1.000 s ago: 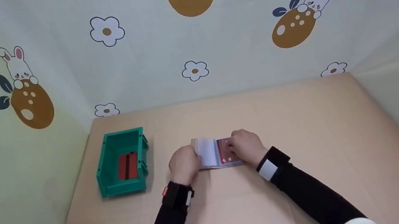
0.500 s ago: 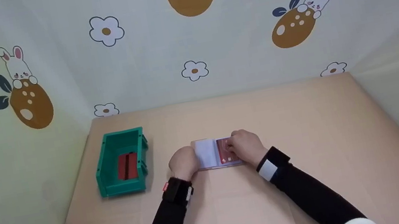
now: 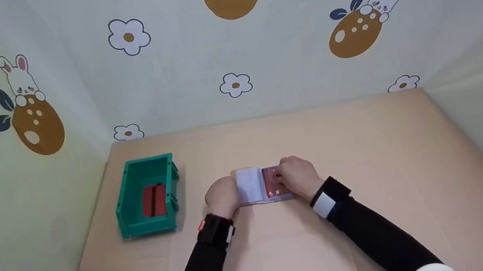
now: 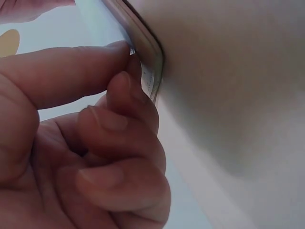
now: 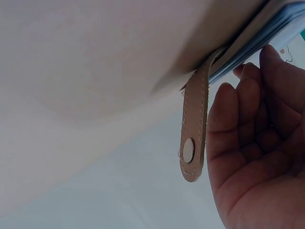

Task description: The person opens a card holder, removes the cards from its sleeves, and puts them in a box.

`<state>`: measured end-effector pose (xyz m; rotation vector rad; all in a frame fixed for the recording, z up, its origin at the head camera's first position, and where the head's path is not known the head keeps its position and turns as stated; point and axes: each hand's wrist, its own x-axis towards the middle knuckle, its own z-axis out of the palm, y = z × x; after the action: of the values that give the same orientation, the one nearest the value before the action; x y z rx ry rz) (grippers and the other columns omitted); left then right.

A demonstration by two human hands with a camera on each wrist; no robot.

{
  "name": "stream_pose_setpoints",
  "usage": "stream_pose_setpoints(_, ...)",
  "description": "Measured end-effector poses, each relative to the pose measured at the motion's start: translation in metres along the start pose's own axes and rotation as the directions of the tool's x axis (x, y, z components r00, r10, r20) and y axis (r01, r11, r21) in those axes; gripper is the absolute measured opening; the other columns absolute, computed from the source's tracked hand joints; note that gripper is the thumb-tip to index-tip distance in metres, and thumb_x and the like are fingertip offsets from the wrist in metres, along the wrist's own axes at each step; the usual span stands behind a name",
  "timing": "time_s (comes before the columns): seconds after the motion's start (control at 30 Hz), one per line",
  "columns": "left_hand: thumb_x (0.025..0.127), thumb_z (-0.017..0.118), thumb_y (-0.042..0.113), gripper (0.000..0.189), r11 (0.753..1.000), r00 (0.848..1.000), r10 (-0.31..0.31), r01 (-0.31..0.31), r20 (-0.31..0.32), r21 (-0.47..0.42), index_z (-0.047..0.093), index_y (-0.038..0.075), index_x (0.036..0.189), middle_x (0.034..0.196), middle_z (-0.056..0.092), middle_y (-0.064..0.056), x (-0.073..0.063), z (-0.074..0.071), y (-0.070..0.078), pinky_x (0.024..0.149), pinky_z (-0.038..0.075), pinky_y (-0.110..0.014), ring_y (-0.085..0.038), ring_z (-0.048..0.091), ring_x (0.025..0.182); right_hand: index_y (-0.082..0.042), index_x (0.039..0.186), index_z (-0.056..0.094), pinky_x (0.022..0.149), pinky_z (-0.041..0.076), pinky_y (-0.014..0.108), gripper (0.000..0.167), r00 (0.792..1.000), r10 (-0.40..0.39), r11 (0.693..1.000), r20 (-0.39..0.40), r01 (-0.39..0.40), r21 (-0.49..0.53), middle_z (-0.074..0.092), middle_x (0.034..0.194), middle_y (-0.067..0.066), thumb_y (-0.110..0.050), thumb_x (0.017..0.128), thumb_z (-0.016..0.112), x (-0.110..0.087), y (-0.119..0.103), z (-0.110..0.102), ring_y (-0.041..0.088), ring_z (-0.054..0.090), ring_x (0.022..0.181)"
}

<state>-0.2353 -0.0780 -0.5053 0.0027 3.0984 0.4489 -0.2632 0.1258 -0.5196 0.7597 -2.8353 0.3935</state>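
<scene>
An opened card holder (image 3: 249, 187) with clear sleeve pages lies on the table in the head view. Behind the sleeve on its right half shows a red card (image 3: 271, 186). My left hand (image 3: 222, 197) pinches the holder's left edge between thumb and index finger; the other fingers curl beneath in the left wrist view. At the right side, my right hand (image 3: 300, 176) grips the holder with bent fingers and covers part of the red card. A tan strap (image 5: 194, 124) with a round snap sticks out of the holder beside the right hand.
Left of the hands stands a green open-front bin (image 3: 125, 215) with a dark-striped red item (image 3: 154, 200) inside. The tan tabletop (image 3: 291, 251) is bordered by a patterned cloth backdrop (image 3: 179, 67) at the back and both sides.
The left-hand sleeve page, raised and curved a second ago, now lies flatter. My left hand has shifted slightly left with it; the right hand has stayed in place.
</scene>
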Motion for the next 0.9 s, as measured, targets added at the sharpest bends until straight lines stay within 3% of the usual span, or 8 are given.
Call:
stream_pose_setpoints(0.5, 0.086, 0.058, -0.002, 0.016, 1.0, 1.0, -0.01, 0.01, 0.002, -0.027, 0.067, 0.003, 0.074, 0.082, 0.069, -0.012, -0.001, -0.001, 0.001, 0.057, 0.054, -0.045, -0.024, 0.065, 0.072, -0.007, 0.085, 0.078, 0.066, 0.051, 0.04, 0.005, 0.998, 0.068, 0.997, -0.01, -0.068, 0.031, 0.06, 0.075, 0.003, -0.008, 0.081, 0.078, -0.008, 0.008, -0.017, 0.023, 0.061, 0.076)
stream_pose_setpoints(0.9, 0.088, 0.055, -0.001, 0.018, 0.999, 1.0, -0.012, 0.013, 0.023, -0.047, 0.068, 0.003, 0.075, 0.083, 0.069, -0.012, 0.0, -0.001, 0.0, 0.058, 0.054, -0.044, -0.024, 0.064, 0.072, -0.007, 0.089, 0.078, 0.066, 0.051, 0.039, 0.009, 1.0, 0.026, 1.0, 0.0, -0.026, 0.004, 0.063, 0.077, 0.004, -0.011, 0.081, 0.08, -0.013, 0.013, -0.01, 0.023, 0.062, 0.075)
